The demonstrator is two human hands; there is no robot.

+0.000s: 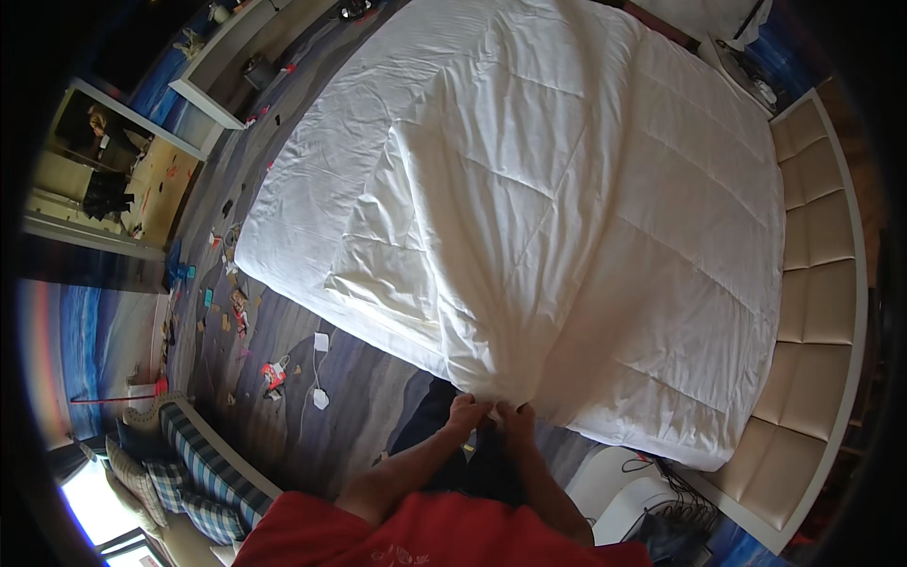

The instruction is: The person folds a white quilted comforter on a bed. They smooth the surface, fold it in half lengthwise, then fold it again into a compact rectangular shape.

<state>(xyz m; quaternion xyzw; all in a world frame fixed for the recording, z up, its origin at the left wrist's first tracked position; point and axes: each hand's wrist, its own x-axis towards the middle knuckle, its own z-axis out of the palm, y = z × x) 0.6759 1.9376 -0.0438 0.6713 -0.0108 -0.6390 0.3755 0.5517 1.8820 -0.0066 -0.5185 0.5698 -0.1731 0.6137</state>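
A white quilted duvet [524, 177] is spread over a large bed, bunched into folds that converge on its near edge. My left hand [470, 412] grips that edge. Close beside it, my right hand [515, 419] pinches the same gathered fabric. Both hands are together just past the bed's near side, in front of my legs. To the left, the duvet's folded border lies across a white mattress cover [305, 205]. The right part of the duvet reaches close to a padded tan headboard [804, 305]. My fingertips are partly hidden in the cloth.
Scraps, wrappers and a red packet [273, 375] litter the patterned floor [340, 439]. A sofa [205, 453] with checked cushions stands at lower left. At lower right is a white nightstand [623, 489] with cables. A mirror [117, 163] shows a person; a dark bin [260, 72] stands beyond.
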